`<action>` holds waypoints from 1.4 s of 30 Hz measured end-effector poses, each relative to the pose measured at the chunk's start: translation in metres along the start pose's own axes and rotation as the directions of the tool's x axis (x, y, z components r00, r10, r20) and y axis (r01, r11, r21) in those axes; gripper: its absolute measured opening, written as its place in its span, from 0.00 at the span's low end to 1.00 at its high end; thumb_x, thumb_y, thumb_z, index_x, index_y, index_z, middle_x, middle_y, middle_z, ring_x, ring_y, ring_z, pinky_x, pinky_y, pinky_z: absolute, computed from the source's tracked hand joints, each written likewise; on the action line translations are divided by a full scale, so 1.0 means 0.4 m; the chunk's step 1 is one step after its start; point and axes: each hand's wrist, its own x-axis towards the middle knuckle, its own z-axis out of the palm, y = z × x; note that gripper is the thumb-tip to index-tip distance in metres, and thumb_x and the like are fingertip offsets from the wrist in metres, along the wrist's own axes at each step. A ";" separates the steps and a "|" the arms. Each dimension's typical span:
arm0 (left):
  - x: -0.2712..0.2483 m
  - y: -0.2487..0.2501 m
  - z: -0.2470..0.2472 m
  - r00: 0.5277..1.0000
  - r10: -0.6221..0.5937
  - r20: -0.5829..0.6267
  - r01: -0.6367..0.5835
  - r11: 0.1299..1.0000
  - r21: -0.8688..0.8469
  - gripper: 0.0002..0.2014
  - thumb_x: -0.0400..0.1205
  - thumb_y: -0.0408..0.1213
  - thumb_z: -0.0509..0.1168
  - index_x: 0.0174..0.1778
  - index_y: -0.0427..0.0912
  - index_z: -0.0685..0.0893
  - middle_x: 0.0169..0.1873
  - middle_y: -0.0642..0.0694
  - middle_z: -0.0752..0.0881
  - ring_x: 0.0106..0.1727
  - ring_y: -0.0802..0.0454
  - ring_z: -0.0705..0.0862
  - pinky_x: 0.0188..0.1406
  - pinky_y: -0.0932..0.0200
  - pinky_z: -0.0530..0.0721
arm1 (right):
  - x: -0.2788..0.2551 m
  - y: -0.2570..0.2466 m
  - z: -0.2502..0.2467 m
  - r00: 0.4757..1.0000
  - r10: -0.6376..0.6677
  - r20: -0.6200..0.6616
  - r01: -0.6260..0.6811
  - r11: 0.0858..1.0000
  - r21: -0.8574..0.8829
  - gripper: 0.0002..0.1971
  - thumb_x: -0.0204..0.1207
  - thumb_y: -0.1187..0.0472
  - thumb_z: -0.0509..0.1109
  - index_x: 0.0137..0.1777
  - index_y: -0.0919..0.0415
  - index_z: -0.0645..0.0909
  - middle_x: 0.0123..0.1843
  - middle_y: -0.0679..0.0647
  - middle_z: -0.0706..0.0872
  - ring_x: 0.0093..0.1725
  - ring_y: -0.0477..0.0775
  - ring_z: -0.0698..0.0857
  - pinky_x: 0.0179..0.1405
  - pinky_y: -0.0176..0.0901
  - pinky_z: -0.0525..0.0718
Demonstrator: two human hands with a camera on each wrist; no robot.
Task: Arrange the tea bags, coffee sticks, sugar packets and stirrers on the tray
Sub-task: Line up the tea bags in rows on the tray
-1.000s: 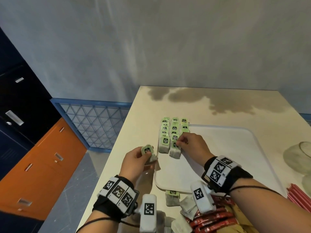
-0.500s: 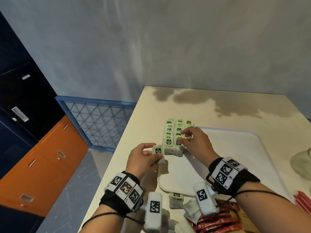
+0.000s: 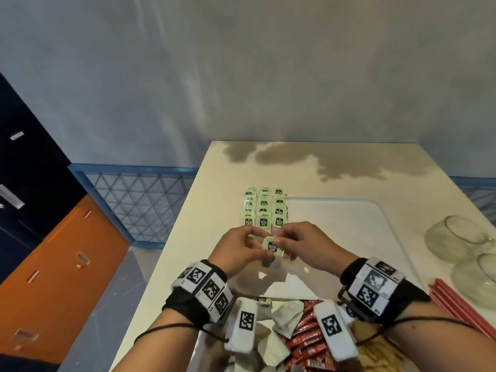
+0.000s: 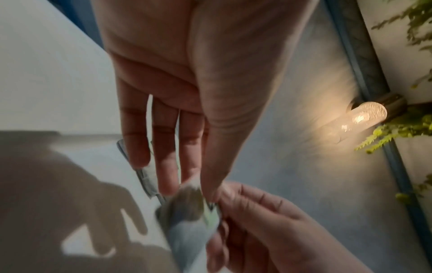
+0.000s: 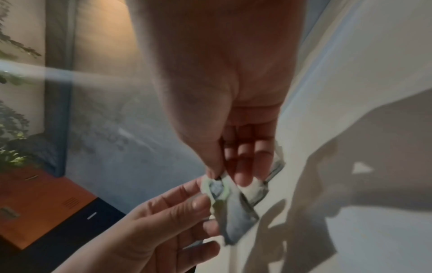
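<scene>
Both hands have met since a second ago: left hand (image 3: 239, 249) and right hand (image 3: 303, 244) now pinch one tea bag (image 3: 272, 247) between them, above the white tray (image 3: 349, 232) near its 9 o'clock edge, just short of the tea bag rows (image 3: 264, 210). Judged light, soft, crushable; hold by the paper tag. Open tray room lies toward 3 o'clock.

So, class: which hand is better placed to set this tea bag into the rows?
Probably right: both hands pinch the tea bag, but the right hand sits on the tray side, nearer the rows.
</scene>
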 end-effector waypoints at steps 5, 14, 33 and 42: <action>0.040 -0.028 -0.022 0.995 0.011 -0.099 0.013 0.971 0.239 0.16 0.69 0.29 0.80 0.50 0.45 0.87 0.42 0.50 0.91 0.46 0.53 0.90 0.50 0.60 0.87 | -0.005 0.077 -0.019 0.991 0.128 -0.048 -0.134 0.974 -0.182 0.09 0.81 0.59 0.70 0.42 0.61 0.88 0.31 0.55 0.90 0.25 0.41 0.82 0.31 0.29 0.76; 0.129 -0.049 -0.072 0.983 -0.009 -0.183 0.110 0.827 0.551 0.13 0.70 0.32 0.75 0.41 0.56 0.84 0.43 0.54 0.87 0.45 0.53 0.85 0.49 0.54 0.86 | 0.102 0.074 -0.038 0.972 0.072 -0.222 -0.109 0.981 -0.163 0.07 0.77 0.62 0.74 0.39 0.62 0.87 0.28 0.52 0.87 0.25 0.42 0.83 0.34 0.33 0.79; 0.177 -0.013 -0.016 0.999 0.051 -0.018 -0.024 0.724 0.690 0.10 0.73 0.43 0.75 0.49 0.55 0.86 0.39 0.58 0.82 0.49 0.52 0.85 0.47 0.57 0.84 | 0.115 0.074 0.014 0.976 -0.010 -0.218 -0.066 0.937 -0.342 0.15 0.65 0.53 0.84 0.43 0.53 0.80 0.46 0.49 0.74 0.40 0.49 0.77 0.37 0.36 0.73; 0.018 0.013 -0.067 0.997 0.072 0.019 -0.066 0.728 0.682 0.16 0.74 0.46 0.76 0.56 0.53 0.84 0.47 0.55 0.86 0.47 0.54 0.83 0.52 0.52 0.85 | -0.018 -0.008 0.028 0.990 -0.109 -0.093 0.074 0.946 -0.315 0.10 0.68 0.59 0.82 0.47 0.54 0.84 0.46 0.48 0.84 0.42 0.50 0.83 0.43 0.41 0.80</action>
